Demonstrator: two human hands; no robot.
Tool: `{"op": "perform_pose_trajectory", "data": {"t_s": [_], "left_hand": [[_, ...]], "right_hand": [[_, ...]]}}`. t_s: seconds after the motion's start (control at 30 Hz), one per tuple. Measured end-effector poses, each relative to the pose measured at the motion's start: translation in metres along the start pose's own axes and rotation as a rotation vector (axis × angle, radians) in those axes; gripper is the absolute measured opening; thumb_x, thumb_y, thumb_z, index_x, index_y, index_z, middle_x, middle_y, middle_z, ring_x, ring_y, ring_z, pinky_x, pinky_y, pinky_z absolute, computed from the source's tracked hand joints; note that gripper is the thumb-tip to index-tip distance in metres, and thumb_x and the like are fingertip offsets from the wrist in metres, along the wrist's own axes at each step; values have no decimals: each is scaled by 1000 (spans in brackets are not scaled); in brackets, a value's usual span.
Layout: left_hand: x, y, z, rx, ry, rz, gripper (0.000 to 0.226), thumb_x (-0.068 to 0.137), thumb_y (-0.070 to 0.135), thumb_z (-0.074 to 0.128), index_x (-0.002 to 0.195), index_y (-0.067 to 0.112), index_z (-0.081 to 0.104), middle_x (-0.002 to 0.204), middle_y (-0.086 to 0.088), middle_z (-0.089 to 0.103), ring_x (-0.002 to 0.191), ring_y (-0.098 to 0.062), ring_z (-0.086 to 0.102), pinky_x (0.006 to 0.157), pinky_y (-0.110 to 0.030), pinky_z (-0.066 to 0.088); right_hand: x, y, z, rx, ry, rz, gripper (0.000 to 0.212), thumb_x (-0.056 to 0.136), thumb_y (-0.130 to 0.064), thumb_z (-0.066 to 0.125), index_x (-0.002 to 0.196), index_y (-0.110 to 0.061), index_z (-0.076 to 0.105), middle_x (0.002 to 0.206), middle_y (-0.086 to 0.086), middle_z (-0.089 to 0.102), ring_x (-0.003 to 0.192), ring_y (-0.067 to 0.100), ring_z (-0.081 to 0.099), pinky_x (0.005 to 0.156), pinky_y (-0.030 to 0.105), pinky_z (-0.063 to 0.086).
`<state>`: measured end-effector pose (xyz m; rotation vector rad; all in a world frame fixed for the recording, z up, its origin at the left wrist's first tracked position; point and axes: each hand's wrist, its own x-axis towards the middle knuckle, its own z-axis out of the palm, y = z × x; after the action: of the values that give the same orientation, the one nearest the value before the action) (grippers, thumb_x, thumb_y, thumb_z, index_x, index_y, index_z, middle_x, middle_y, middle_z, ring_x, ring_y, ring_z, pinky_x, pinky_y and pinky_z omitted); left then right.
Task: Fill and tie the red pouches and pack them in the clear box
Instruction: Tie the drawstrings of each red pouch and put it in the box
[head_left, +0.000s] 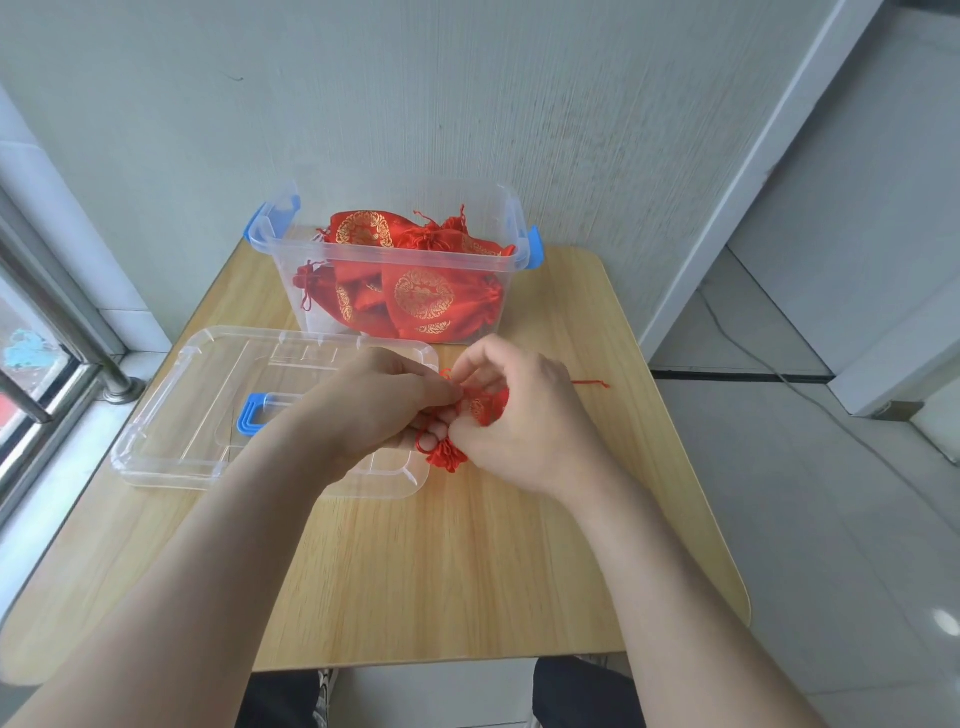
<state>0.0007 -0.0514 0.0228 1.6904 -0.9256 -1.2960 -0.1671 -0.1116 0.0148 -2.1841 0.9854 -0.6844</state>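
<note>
**Spotter:** Where's the pouch?

**Operator:** Between my hands, low over the pale wooden table (467, 571), just in front of the clear plastic box with blue latches (291, 247). My right hand (524, 415) is curled round the small red satin pouch with gold print (485, 408). My left hand (384, 400) pinches its thin red drawstring (587, 383) at the neck.

**Spotter:** How would you finish the tie?

**Operator:** I'd hold the neck bunched, draw both cord ends evenly, and mind the loose end trailing right. Then in with the other red gold-printed pouches (423, 296). The clear plastic lid with its blue handle (208, 364) is off, lying at the left.
</note>
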Motion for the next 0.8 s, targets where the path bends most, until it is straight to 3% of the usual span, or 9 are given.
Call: {"op": "perform_pose_trajectory", "data": {"t_s": [0.1, 0.23, 0.37, 0.43, 0.5, 0.57, 0.63, 0.7, 0.8], "left_hand": [[0, 1, 1, 5, 2, -16, 18, 96, 14, 72, 91, -1, 81, 80, -14, 71, 69, -21, 61, 67, -28, 56], [1, 0, 0, -3, 2, -29, 18, 93, 13, 74, 91, -3, 81, 76, -13, 66, 67, -20, 57, 68, -29, 53], [2, 0, -1, -119, -19, -77, 17, 92, 0, 64, 92, -15, 72, 77, -20, 64, 72, -27, 59, 70, -33, 55], [2, 1, -2, -153, -20, -72, 17, 88, -6, 61, 95, -20, 69, 83, -24, 65, 75, -28, 60, 72, -32, 56], [2, 1, -3, -109, 18, -17, 24, 79, -9, 66, 100, -19, 70, 92, -23, 69, 78, -28, 63, 77, -32, 59], [1, -1, -4, -13, 132, 19, 36, 69, -7, 78, 105, -3, 72, 105, -17, 75, 88, -31, 73, 84, -38, 63], [0, -2, -4, 125, 293, 69, 38, 71, -2, 87, 101, 13, 70, 109, -6, 73, 96, -23, 73, 76, -33, 58], [1, -4, -2, 239, 385, 185, 25, 76, 5, 89, 89, 16, 71, 99, 1, 76, 79, -10, 74, 62, -22, 53], [2, -4, 2, 388, 440, 355, 18, 82, 5, 84, 77, 19, 76, 77, 7, 77, 64, -2, 72, 58, -18, 56]], "right_hand": [[-4, 1, -1, -69, -15, -46, 25, 83, -28, 81, 107, -29, 77, 85, -22, 72, 84, -8, 67, 76, 9, 50], [-1, 3, -1, -59, -6, -82, 21, 86, -25, 86, 106, -27, 83, 86, -19, 75, 80, -5, 67, 76, 12, 50], [2, 6, 4, -273, -34, -151, 7, 94, -19, 78, 95, -23, 84, 84, -3, 63, 80, 16, 62, 73, 41, 55], [2, 7, 6, -364, -46, -165, 11, 99, -19, 72, 97, -21, 83, 87, 0, 60, 83, 22, 61, 72, 45, 54], [2, 6, 5, -376, -40, -151, 14, 101, -20, 69, 99, -22, 82, 89, -1, 60, 84, 21, 60, 73, 42, 53], [2, 6, 3, -289, -22, -94, 16, 102, -19, 67, 96, -21, 82, 89, -5, 64, 84, 15, 60, 75, 35, 51], [1, 6, 0, -172, -12, -8, 16, 102, -18, 68, 95, -19, 83, 82, -17, 69, 78, 3, 62, 71, 20, 46], [0, 7, -2, -18, -35, 107, 17, 104, -18, 66, 97, -19, 82, 63, -28, 64, 63, -8, 59, 57, 8, 38], [-1, 7, 0, 267, -69, 286, 20, 107, -23, 63, 96, -24, 80, 62, -23, 64, 60, -5, 57, 61, 13, 44]]}}
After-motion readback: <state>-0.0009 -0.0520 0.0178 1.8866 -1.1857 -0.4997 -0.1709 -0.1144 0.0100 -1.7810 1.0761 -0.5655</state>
